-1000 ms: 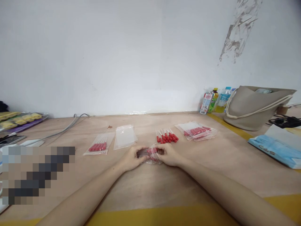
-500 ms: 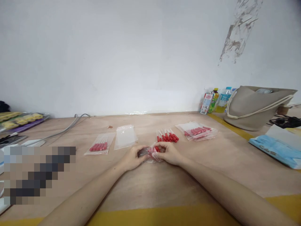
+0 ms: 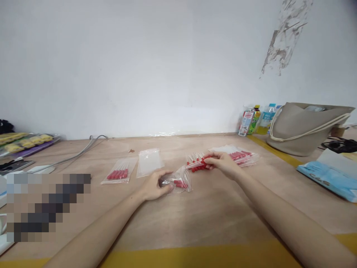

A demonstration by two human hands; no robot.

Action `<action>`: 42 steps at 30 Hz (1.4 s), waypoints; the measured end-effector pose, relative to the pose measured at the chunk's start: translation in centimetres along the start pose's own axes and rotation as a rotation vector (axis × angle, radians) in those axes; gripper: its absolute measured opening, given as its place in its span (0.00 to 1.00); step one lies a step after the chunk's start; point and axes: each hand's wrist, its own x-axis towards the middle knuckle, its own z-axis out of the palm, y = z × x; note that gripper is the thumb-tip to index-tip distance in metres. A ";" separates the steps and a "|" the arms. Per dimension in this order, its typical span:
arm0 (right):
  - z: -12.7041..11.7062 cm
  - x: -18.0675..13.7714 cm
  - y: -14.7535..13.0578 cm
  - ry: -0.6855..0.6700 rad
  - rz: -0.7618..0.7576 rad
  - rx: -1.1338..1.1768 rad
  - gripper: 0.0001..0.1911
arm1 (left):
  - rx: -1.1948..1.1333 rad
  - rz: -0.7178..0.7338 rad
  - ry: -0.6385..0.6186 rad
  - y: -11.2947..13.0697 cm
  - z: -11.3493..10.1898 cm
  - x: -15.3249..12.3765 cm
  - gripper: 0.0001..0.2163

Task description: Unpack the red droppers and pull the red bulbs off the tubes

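My left hand (image 3: 158,185) is closed on a clear plastic bag (image 3: 187,183) above the table's middle; a few red-ended pieces show inside it. To its right, my right hand (image 3: 220,163) pinches one or more red-ended white sticks (image 3: 198,163) by the red end. Their thin white stems point left, at the mouth of the bag. Just behind lies a loose pile of the same sticks (image 3: 194,168), partly covered by my right hand. Filled bags (image 3: 242,156) overlap in a stack beyond that hand.
Flat clear bags (image 3: 150,162) lie left of the pile, with one filled bag (image 3: 118,172) farther left. A grey bag (image 3: 304,128), bottles (image 3: 266,119) and a blue tissue pack (image 3: 326,180) stand or lie on the right. A cable (image 3: 75,152) crosses the left side.
My right hand has moved right, away from the bag, and now holds red-ended sticks over the pile. My left hand keeps the bag, which has opened out toward the right.
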 end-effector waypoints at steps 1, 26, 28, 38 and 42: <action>-0.7 0.3 -0.2 0.059 -0.025 0.006 0.14 | 0.038 0.017 0.026 0.0 -0.4 0.1 0.21; 4.7 3.4 2.4 -0.117 -0.648 -1.244 0.18 | -0.197 -0.135 -0.030 -1.2 0.3 7.3 0.13; 4.6 3.0 1.7 -0.107 -0.603 -1.250 0.20 | -0.263 -0.145 -0.086 -0.9 1.2 8.6 0.13; 3.0 0.2 0.5 0.041 -0.544 -1.032 0.09 | -0.366 -0.208 -0.122 0.5 3.4 10.6 0.08; 3.3 -1.2 1.7 0.030 -0.600 -0.793 0.07 | -0.288 -0.192 -0.026 0.4 3.0 10.1 0.10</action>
